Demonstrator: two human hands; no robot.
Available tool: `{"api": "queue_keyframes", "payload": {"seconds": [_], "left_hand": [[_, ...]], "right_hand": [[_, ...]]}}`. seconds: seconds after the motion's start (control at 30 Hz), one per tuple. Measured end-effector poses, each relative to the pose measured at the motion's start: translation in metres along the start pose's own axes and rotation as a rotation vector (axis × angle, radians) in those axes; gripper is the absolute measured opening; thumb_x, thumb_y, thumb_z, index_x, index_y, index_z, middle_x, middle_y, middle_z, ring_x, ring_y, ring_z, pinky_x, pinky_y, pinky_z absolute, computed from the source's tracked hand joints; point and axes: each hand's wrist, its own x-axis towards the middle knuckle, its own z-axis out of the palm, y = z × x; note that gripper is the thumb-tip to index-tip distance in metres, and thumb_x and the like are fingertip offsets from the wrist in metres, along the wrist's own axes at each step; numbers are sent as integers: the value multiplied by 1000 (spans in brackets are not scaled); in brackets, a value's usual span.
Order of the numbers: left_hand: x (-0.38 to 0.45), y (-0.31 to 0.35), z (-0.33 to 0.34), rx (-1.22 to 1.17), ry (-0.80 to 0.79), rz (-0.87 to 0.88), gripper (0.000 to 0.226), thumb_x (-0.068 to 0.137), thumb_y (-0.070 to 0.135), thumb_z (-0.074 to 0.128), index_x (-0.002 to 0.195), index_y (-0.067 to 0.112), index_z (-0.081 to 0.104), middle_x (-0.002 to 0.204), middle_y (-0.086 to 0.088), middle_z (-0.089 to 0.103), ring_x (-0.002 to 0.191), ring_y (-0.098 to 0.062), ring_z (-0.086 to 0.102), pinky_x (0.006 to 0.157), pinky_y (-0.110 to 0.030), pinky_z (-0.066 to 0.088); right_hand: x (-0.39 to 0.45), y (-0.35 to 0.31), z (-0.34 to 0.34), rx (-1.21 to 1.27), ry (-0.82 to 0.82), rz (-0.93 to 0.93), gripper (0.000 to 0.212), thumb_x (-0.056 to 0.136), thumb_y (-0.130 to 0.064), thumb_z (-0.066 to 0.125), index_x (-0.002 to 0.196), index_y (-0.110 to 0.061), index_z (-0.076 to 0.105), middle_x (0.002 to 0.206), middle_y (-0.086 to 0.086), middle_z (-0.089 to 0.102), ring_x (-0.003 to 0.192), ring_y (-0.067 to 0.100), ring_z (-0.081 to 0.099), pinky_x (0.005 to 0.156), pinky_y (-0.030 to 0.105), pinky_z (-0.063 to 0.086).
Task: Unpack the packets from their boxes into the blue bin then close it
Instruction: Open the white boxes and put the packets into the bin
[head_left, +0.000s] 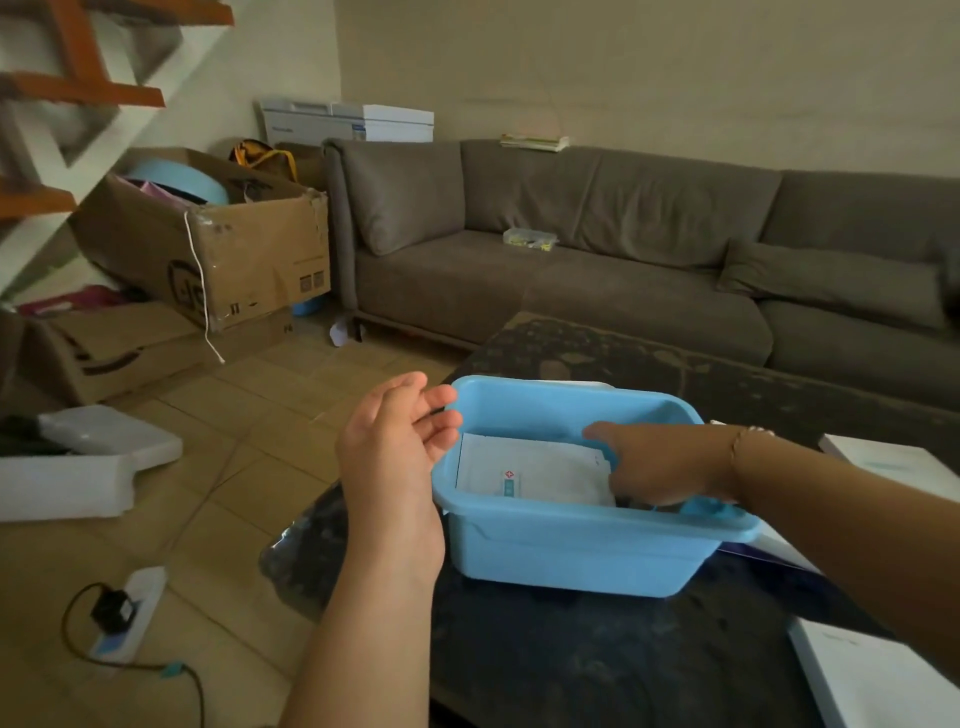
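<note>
The blue bin (571, 551) stands open on a dark table. White packets (530, 470) with a small red-and-blue label lie flat inside it. My right hand (660, 465) reaches down into the bin at its right side, fingers resting on the packets; its fingertips are hidden behind the pile. My left hand (395, 441) hovers just beside the bin's left rim, palm turned towards it, fingers relaxed and holding nothing. No lid is clearly visible.
White boxes lie on the table at the right (893, 457) and at the near right corner (878, 675). A grey sofa (571, 270) stands behind. Cardboard boxes (218, 244), white foam (78, 467) and a power strip (130, 613) crowd the floor at left.
</note>
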Motion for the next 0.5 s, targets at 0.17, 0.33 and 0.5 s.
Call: {"api": "queue_keyframes", "payload": {"seconds": [0.17,0.33,0.5], "left_hand": [[-2,-3,3,49,7,62,12,96,21,57,89,22,67,74,4,74,72,-13,67,68,-26,52],[-11,-9,11,196,26,250,18,96,16,55,84,25,65,78,2,71,67,-14,63,64,-26,50],[-18,-12,15,256,31,276,15,96,17,56,88,23,66,77,5,71,70,-12,62,68,-26,49]], "right_hand": [[-4,10,6,80,29,-14,62,96,-16,47,149,-38,25,141,-1,46,121,21,48,104,35,43],[-11,17,4,19,111,-55,50,94,-11,51,140,-29,46,125,-2,57,113,19,53,98,30,42],[10,9,0,-125,214,-106,43,96,-18,51,139,-18,50,138,6,55,123,25,52,103,30,39]]}}
